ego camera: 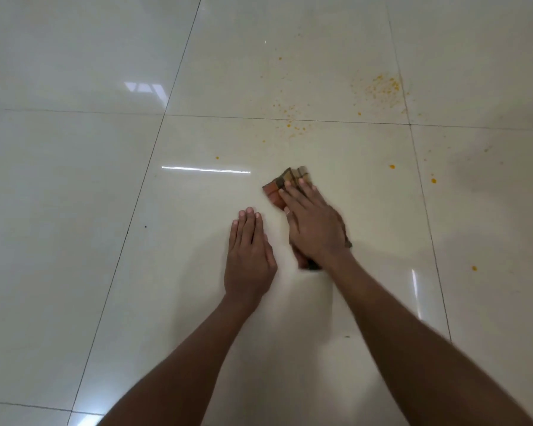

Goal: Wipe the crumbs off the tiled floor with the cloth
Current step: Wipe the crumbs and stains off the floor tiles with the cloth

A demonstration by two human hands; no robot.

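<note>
My right hand [314, 226] lies flat on a folded brown and orange checked cloth [279, 187], pressing it onto the glossy cream tiled floor [197, 210]. The cloth's far end sticks out past my fingertips. My left hand [249, 256] rests palm down on the tile just left of it, fingers together, holding nothing. Orange crumbs are scattered ahead: a dense patch [382, 87] at the far right, a smaller cluster [290, 121] along the grout line, and single crumbs [392, 166] to the right of the cloth.
Dark grout lines [290, 119] split the floor into large tiles. More lone crumbs lie at the right [474, 268] and at the left of the cloth [217, 157]. Light glares streak the tile [205, 170]. A tiny dark speck [145, 226] sits at the left.
</note>
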